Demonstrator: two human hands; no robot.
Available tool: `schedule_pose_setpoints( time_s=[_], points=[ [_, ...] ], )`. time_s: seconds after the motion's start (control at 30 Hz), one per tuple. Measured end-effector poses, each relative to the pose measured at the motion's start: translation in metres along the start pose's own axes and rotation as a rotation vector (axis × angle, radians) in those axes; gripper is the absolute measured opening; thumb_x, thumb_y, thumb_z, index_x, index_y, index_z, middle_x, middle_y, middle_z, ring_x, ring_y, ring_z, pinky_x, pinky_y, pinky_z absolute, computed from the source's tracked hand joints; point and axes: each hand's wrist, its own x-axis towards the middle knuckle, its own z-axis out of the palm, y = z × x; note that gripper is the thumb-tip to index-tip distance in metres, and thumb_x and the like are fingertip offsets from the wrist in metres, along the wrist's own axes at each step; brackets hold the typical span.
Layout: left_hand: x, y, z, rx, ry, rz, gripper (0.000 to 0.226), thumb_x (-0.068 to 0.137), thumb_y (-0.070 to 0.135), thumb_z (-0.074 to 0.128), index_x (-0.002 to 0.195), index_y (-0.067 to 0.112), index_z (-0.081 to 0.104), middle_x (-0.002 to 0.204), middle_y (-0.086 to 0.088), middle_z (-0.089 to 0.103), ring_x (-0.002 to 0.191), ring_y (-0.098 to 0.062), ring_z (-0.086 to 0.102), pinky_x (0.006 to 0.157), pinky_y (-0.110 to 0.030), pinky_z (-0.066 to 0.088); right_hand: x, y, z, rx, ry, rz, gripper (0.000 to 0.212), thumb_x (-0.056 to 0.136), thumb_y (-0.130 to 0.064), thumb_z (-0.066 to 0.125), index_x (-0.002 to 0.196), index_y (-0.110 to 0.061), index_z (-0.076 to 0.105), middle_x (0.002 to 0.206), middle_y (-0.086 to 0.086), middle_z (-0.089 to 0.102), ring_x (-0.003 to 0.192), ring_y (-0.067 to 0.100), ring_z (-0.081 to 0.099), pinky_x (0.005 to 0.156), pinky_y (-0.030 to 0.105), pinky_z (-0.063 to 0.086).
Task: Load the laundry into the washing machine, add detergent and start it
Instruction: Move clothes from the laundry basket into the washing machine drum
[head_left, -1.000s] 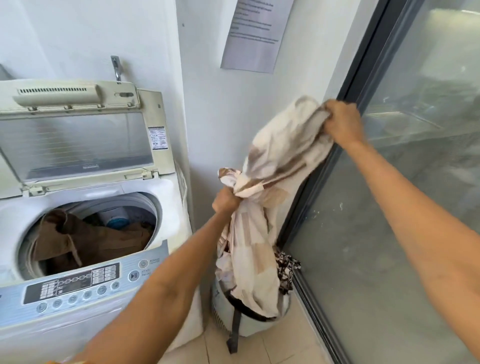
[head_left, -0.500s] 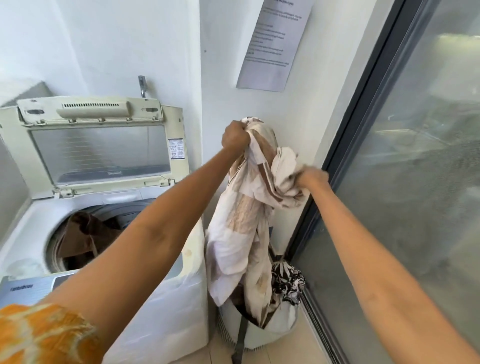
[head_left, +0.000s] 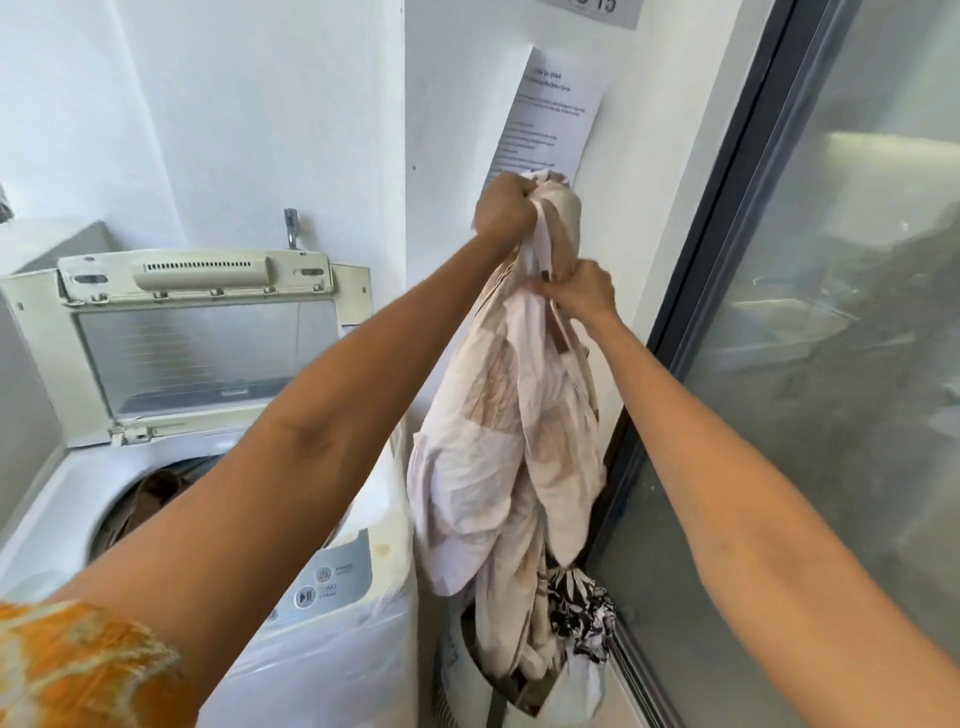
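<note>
Loading is the step in hand: washing machine (head_left: 208, 467) stands at left with its lid (head_left: 202, 343) up and brown clothes (head_left: 150, 499) already in the drum. The pale sheet (head_left: 498, 441) hangs to its right, tail still in the laundry basket (head_left: 467, 680). Next it likely needs lifting clear and swinging left over the drum. Left hand (head_left: 501, 208) fists its top; right hand (head_left: 582, 293) pinches just below.

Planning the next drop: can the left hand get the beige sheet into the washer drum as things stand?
Probably yes. The left hand grips the beige sheet high beside the washer, whose lid stands open; the drum holds only some brown clothing. The sheet's tail still hangs in the laundry basket.
</note>
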Motion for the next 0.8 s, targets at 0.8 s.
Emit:
schedule_pose_setpoints(
  time_s=[0.8],
  points=[
    [-0.032,-0.11,-0.007,0.311,-0.381,-0.153,0.052,0.074,0.033,0.078,0.105,-0.006,0.063,0.115,-0.024,0.064,0.111,-0.033,0.06,0.089,-0.038,0.047,0.026,0.044,-0.047,-0.164,0.282,0.213,0.04,0.078,-0.032,0.07,0.106,-0.003,0.066,0.112,0.017,0.067,0.104,0.035,0.063,0.081,0.039,0.054]
  ],
)
